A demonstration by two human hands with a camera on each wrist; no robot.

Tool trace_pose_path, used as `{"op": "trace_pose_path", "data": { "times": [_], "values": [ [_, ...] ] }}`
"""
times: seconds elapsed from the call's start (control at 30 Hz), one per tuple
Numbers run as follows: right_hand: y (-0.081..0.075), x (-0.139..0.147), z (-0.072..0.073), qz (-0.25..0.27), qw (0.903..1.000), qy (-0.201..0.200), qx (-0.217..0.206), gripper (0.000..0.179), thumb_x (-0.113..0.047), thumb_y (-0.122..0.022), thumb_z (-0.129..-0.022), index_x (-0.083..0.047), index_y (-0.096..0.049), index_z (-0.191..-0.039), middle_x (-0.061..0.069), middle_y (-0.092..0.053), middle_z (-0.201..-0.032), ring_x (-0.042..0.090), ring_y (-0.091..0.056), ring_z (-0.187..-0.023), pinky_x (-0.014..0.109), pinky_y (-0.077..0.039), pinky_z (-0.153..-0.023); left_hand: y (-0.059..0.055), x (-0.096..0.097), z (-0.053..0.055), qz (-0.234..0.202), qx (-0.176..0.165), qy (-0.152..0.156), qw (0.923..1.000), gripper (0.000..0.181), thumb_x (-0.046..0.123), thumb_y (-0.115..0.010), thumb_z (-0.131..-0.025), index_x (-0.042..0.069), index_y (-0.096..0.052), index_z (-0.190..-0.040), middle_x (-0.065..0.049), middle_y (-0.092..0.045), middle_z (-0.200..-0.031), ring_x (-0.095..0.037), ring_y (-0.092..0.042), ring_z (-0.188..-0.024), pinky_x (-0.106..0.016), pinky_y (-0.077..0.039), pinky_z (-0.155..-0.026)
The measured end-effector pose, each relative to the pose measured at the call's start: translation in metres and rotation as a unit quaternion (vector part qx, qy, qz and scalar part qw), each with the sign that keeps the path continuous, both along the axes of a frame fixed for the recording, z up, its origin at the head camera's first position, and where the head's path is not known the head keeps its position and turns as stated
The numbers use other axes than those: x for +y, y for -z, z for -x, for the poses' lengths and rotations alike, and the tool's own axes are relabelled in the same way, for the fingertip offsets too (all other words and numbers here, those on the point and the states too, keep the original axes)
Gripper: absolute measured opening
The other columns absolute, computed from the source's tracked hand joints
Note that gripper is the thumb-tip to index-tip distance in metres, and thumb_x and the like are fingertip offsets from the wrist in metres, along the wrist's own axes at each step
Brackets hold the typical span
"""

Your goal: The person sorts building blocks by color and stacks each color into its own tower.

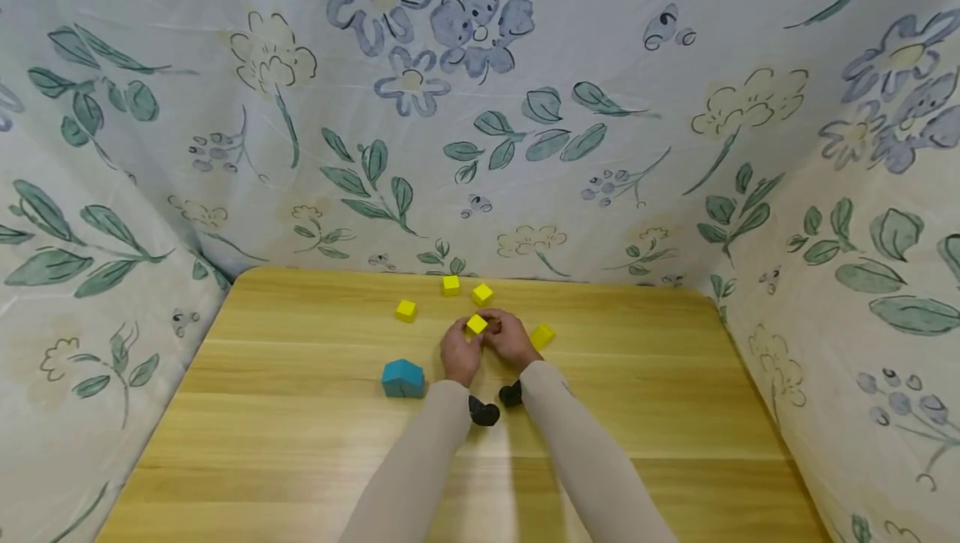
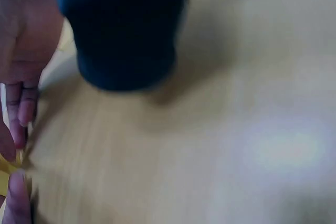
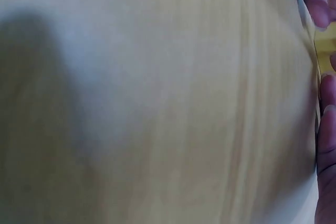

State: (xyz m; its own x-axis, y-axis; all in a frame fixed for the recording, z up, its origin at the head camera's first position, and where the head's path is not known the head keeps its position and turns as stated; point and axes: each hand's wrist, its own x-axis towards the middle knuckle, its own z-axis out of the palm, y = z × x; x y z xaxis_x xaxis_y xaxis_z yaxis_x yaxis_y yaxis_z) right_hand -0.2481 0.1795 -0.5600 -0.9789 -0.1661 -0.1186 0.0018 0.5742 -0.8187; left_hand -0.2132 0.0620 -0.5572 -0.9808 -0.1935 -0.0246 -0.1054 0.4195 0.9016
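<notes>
A small yellow cube (image 1: 477,324) sits between the fingertips of both hands, near the back of the table. My left hand (image 1: 461,353) grips it from the left, and my right hand (image 1: 513,338) pinches it from the right. At the lower left edge of the left wrist view, a bit of the yellow cube (image 2: 4,176) shows between fingers. The right wrist view catches the yellow cube (image 3: 325,45) at its right edge, with fingertips above and below. Fingers hide much of its sides.
Around the hands on the wooden table (image 1: 300,443) lie other yellow cubes: one to the left (image 1: 406,310), two behind (image 1: 451,285) (image 1: 482,294), and one to the right (image 1: 542,336). A blue house-shaped block (image 1: 402,379) stands left of the left wrist. Flowered cloth (image 1: 360,218) hangs around the table.
</notes>
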Motion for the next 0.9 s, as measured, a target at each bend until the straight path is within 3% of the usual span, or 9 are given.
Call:
{"op": "trace_pose_path", "data": {
  "times": [0.27, 0.57, 0.73, 0.9],
  "values": [
    [-0.001, 0.002, -0.011, -0.001, 1.0, -0.002, 0.0, 0.04, 0.004, -0.067, -0.086, -0.006, -0.064, -0.124, 0.009, -0.065, -0.108, 0.016, -0.055, -0.077, 0.028, -0.05, -0.07, 0.005, -0.002, -0.009, 0.026, 0.022, 0.024, 0.9991, 0.035, 0.004, -0.068, -0.089, -0.006, -0.06, -0.121, -0.022, -0.062, -0.117, -0.037, -0.057, -0.113, -0.047, -0.044, -0.097],
    [-0.004, 0.008, -0.042, 0.027, 0.9995, 0.012, 0.006, 0.036, 0.001, -0.07, -0.085, -0.006, -0.063, -0.12, 0.005, -0.063, -0.08, 0.015, -0.054, -0.067, 0.026, -0.047, -0.06, 0.011, -0.003, -0.038, 0.03, 0.088, 0.072, 0.9931, 0.036, 0.001, -0.062, -0.092, -0.006, -0.055, -0.126, -0.019, -0.059, -0.119, -0.033, -0.058, -0.112, -0.045, -0.046, -0.095],
    [-0.004, 0.01, -0.067, 0.052, 0.998, 0.024, 0.027, 0.032, -0.003, -0.073, -0.084, -0.004, -0.064, -0.114, 0.006, -0.063, -0.08, 0.014, -0.055, -0.066, 0.026, -0.047, -0.06, 0.015, -0.011, -0.056, 0.05, 0.119, 0.123, 0.9839, 0.038, 0.001, -0.061, -0.093, -0.006, -0.054, -0.129, -0.018, -0.057, -0.121, -0.03, -0.059, -0.109, -0.043, -0.047, -0.092],
    [0.0, 0.011, -0.094, 0.088, 0.9946, 0.033, 0.044, 0.031, -0.003, -0.075, -0.082, -0.002, -0.063, -0.11, 0.009, -0.064, -0.085, 0.013, -0.056, -0.065, 0.024, -0.047, -0.059, 0.016, -0.022, -0.075, 0.09, 0.147, 0.182, 0.9681, 0.04, 0.005, -0.061, -0.093, -0.006, -0.052, -0.13, -0.017, -0.057, -0.121, -0.028, -0.059, -0.109, -0.042, -0.048, -0.092]
  ]
}}
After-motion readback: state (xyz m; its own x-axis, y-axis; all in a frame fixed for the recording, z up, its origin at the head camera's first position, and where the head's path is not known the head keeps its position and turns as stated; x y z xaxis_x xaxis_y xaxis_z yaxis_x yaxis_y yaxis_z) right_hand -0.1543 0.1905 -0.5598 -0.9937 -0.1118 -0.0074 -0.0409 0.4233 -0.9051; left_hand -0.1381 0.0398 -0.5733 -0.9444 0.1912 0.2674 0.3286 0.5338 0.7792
